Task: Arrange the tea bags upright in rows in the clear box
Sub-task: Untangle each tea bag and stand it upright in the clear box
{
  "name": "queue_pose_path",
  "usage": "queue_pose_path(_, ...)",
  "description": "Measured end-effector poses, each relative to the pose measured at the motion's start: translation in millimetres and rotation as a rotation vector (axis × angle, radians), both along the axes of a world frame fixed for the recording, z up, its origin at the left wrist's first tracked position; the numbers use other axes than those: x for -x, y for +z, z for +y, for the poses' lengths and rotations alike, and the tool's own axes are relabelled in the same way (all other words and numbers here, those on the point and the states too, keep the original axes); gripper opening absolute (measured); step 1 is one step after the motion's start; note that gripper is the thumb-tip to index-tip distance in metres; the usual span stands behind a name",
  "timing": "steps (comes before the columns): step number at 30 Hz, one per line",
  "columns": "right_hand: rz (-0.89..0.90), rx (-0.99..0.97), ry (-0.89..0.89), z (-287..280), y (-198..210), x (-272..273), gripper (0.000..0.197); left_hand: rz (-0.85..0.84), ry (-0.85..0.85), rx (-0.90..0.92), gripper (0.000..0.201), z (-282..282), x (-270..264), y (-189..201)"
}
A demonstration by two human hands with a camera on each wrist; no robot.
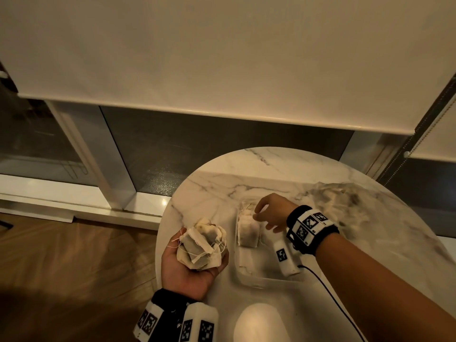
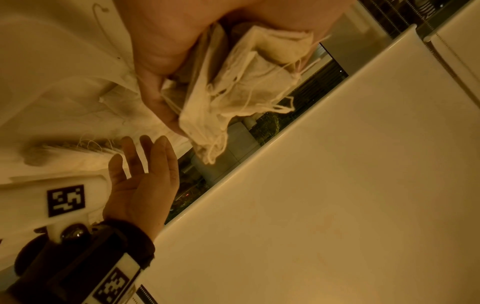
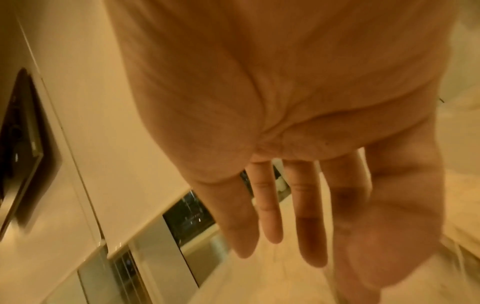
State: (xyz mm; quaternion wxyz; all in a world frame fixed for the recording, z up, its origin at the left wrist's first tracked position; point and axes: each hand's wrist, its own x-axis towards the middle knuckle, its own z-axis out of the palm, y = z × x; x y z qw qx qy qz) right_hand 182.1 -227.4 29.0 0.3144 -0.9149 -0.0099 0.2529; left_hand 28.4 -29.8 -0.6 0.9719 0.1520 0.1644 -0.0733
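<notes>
On the marble table stands a clear box (image 1: 261, 283) with a few tea bags (image 1: 248, 230) upright at its far end. My right hand (image 1: 267, 213) hovers just above them with straight, spread fingers; the right wrist view shows the right hand (image 3: 285, 185) holding nothing. My left hand (image 1: 182, 275) is palm up left of the box, at the table's left edge, and cups a loose bundle of tea bags (image 1: 201, 245) with trailing strings. In the left wrist view my fingers (image 2: 155, 82) curl round the bundle of tea bags (image 2: 241, 82), with the right hand (image 2: 141, 185) below it.
The round table (image 1: 217, 191) ends just left of my left hand, over a wooden floor (image 1: 74, 255). A crumpled clear plastic bag (image 1: 345, 203) lies at the back right. A black cable (image 1: 328, 292) runs along my right forearm. A window blind (image 1: 222, 58) hangs behind.
</notes>
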Motion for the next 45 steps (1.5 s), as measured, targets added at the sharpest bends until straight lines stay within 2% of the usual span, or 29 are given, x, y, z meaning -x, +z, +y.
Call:
queue_pose_path(2, -0.068, -0.063, -0.034, -7, 11, 9, 0.014, 0.019, -0.002, -0.004, 0.042, -6, 1, 3)
queue_pose_path(6, -0.327, -0.345, -0.126, -17, 34, 52, 0.002, 0.046, -0.056, -0.002, 0.044, -23, 4, 11)
queue_pose_path(10, -0.504, -0.565, 0.003, -16, 54, 118, 0.007, 0.039, -0.124, -0.019, 0.044, -47, 9, 20)
queue_pose_path(12, -0.543, -0.507, 0.097, -15, 59, 142, 0.005, 0.035, -0.162, -0.035, 0.047, -57, 12, 22)
queue_pose_path(15, -0.635, -0.286, 0.175, -20, 59, 154, 0.025, 0.049, -0.219, -0.05, 0.049, -72, 15, 24)
queue_pose_path(18, -0.651, -0.112, 0.154, -25, 60, 156, 0.045, 0.07, -0.222, -0.088, 0.048, -82, 16, 25)
queue_pose_path(21, -0.651, -0.064, 0.132, -26, 59, 159, 0.043, 0.085, -0.227, -0.118, 0.057, -89, 18, 26)
queue_pose_path(24, -0.64, -0.075, 0.095, -25, 57, 163, 0.03, 0.089, -0.235, -0.13, 0.062, -91, 20, 27)
queue_pose_path(30, -0.645, -0.184, 0.036, -25, 56, 162, 0.017, 0.088, -0.249, -0.109, 0.06, -91, 22, 25)
queue_pose_path(32, -0.632, -0.254, 0.038, -25, 58, 161, 0.015, 0.089, -0.251, -0.09, 0.059, -90, 22, 24)
queue_pose_path(37, -0.652, -0.379, 0.069, -24, 67, 155, 0.012, 0.079, -0.216, -0.064, 0.039, -92, 23, 24)
queue_pose_path(45, -0.711, -0.544, 0.062, -31, 79, 136, 0.009, 0.099, -0.232, -0.007, 0.047, -81, 23, 22)
